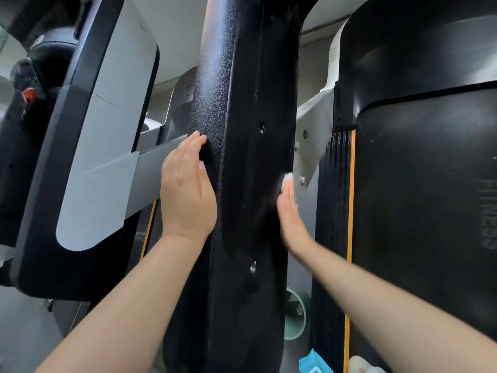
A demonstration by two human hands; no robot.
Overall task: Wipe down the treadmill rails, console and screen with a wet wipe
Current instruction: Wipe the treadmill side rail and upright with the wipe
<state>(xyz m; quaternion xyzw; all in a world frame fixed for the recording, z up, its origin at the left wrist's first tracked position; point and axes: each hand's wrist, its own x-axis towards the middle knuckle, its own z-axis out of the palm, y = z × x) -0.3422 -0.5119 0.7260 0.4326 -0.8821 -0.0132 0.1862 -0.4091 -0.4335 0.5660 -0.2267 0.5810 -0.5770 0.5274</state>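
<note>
The black upright point(242, 157) of the treadmill is being worked on, right in the middle of the view. The left hand point(187, 189) is laid flat against its left face, fingers straight and together, nothing held, and by the look of it the post is simply being steadied. On the far side the right hand point(291, 211) is blurred; a white wipe point(287, 180) is seen bunched at its fingertips and pressed to the right edge of the upright, fingers seemingly extended, though whether the wipe is pinched or only pushed along cannot be told. So the rail step is judged to be in hand, with the support post being covered. The belt point(430, 197) lies to the right, a grey and black side panel point(107, 130) to the left. Low down, a blue wipe pack point(314, 362) is seen beside the belt's orange edge, with a green bin point(295, 316) just behind the post. Neither console nor screen is clearly made out here, so both are judged yet to be done. Next, long strokes along the post are called for, with even pressure kept and the wipe refolded or replaced once soiled.
</note>
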